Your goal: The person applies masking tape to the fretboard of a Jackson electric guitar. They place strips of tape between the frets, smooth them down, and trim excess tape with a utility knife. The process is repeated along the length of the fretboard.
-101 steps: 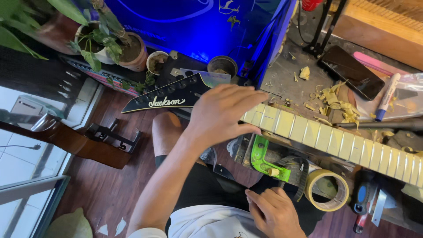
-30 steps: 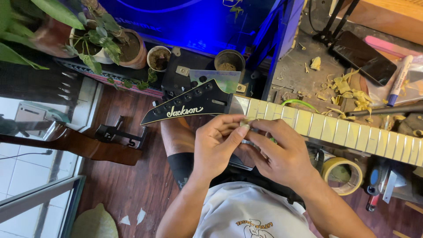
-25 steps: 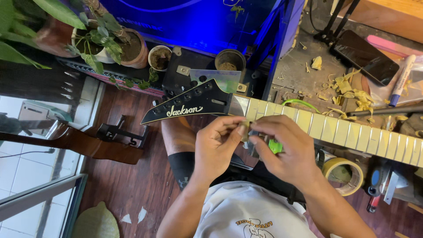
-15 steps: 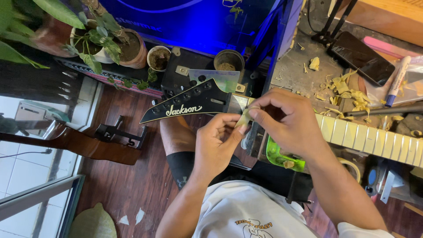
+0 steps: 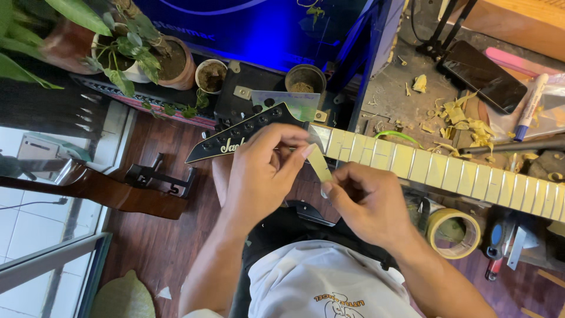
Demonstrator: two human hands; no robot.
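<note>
A guitar neck with pale taped frets runs from the black headstock at centre to the right edge. My left hand and my right hand hold the two ends of a short strip of yellowish masking tape between thumb and fingers, just below the first frets. The strip stands tilted, its top at my left fingertips, its bottom at my right thumb.
A roll of masking tape lies under the neck at right, with red and blue tools beside it. A dark phone, a marker and wood shavings sit on the bench. Potted plants stand far left.
My right hand has dropped from the neck near the headstock down toward my lap. The tape strip is now stretched between both hands. The green tool is out of sight.
</note>
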